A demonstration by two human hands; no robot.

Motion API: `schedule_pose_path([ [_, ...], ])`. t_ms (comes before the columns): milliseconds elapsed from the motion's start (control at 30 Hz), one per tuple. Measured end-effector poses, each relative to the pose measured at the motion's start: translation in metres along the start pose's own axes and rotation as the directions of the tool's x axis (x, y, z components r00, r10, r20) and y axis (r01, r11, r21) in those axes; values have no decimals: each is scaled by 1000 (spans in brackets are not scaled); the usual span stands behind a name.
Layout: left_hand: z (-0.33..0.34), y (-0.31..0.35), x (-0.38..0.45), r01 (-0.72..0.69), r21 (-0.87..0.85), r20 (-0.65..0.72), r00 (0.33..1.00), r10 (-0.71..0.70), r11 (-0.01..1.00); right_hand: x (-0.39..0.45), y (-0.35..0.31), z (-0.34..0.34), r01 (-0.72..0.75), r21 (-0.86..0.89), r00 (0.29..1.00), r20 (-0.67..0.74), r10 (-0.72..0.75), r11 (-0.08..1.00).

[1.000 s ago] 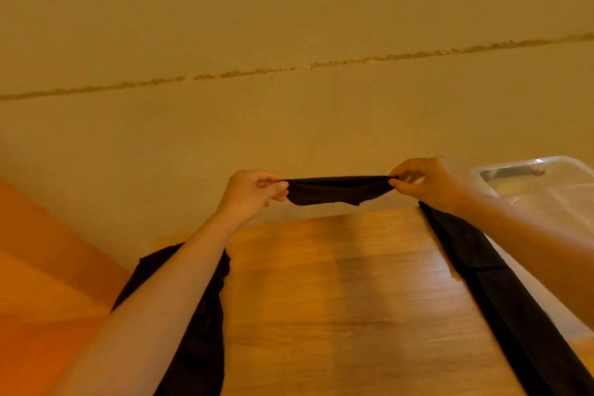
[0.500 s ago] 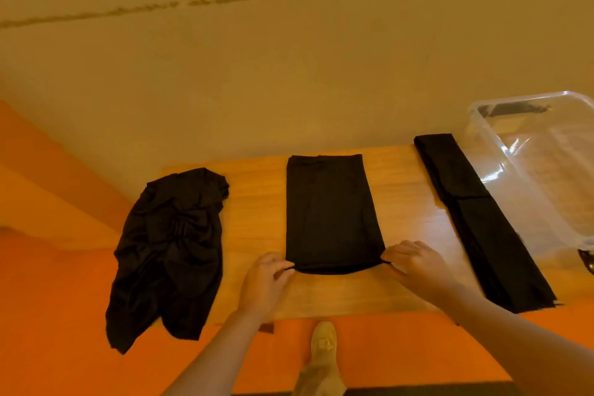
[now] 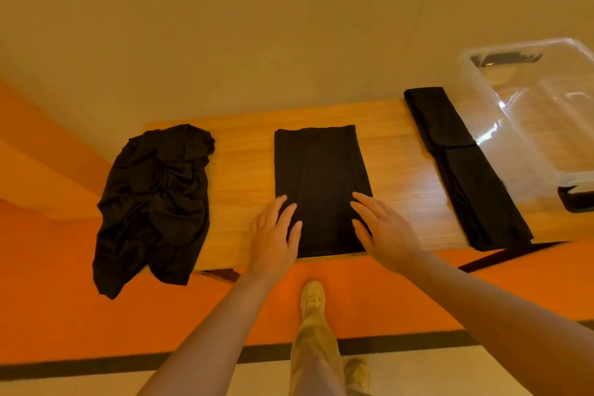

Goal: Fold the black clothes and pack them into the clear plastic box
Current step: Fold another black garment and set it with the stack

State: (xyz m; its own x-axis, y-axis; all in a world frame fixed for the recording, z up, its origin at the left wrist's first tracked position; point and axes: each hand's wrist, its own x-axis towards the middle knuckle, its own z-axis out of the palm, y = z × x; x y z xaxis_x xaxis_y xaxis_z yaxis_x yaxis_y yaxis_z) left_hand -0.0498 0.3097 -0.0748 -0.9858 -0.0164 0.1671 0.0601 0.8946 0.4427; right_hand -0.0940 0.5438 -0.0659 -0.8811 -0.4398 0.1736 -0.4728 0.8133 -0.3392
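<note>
A folded black garment point(image 3: 321, 180) lies flat in the middle of the wooden table point(image 3: 244, 157). My left hand point(image 3: 274, 236) rests with straight fingers on its near left corner. My right hand point(image 3: 382, 231) lies flat on its near right corner. A crumpled black garment point(image 3: 154, 202) hangs over the table's left front edge. Two folded black pieces point(image 3: 463, 167) lie in a row on the right, beside the clear plastic box point(image 3: 527, 119), which holds no clothes.
The table stands against a beige wall point(image 3: 289, 26). Orange floor point(image 3: 64, 315) runs below the front edge, with a dark stripe nearer me. My leg and shoe point(image 3: 313, 302) stand just in front of the table.
The garment was held up stretched between both hands, then laid on the table. Both hands have let go of its near edge and now lie flat on it.
</note>
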Motion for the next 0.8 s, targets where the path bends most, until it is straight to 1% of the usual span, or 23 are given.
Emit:
schedule_pose_path([
  [67, 16, 10, 28, -13, 25, 53, 999, 12, 1000, 24, -12, 23, -32, -10, 999, 27, 33, 999],
  [133, 35, 9, 43, -34, 94, 139, 990, 21, 995, 38, -13, 43, -58, -53, 993, 101, 63, 997],
  [200, 48, -1, 47, -33, 179, 183, 983, 0, 983, 39, -5, 55, -93, -105, 982, 152, 109, 990],
  [300, 53, -10, 44, -5, 258, 177, 983, -42, 966, 36, 5, 57, -167, -174, 970, 150, 194, 971],
  [433, 51, -8, 42, 52, 293, 179, 978, -109, 955, 34, 8, 52, -233, -198, 948, 173, 268, 952],
  [533, 49, -8, 44, 64, 298, 197, 972, -127, 953, 35, 11, 48, -233, -196, 944, 188, 270, 952],
  [600, 46, -12, 51, 50, 289, 201, 973, -111, 956, 47, 14, 45, -229, -174, 945, 196, 261, 958],
  [700, 38, -23, 83, 17, 261, 182, 981, -66, 965, 87, 19, 39, -202, -137, 959, 176, 224, 970],
  [800, 36, -30, 135, 5, 275, 169, 984, -54, 961, 140, 25, 42, -155, -138, 972, 154, 175, 978],
])
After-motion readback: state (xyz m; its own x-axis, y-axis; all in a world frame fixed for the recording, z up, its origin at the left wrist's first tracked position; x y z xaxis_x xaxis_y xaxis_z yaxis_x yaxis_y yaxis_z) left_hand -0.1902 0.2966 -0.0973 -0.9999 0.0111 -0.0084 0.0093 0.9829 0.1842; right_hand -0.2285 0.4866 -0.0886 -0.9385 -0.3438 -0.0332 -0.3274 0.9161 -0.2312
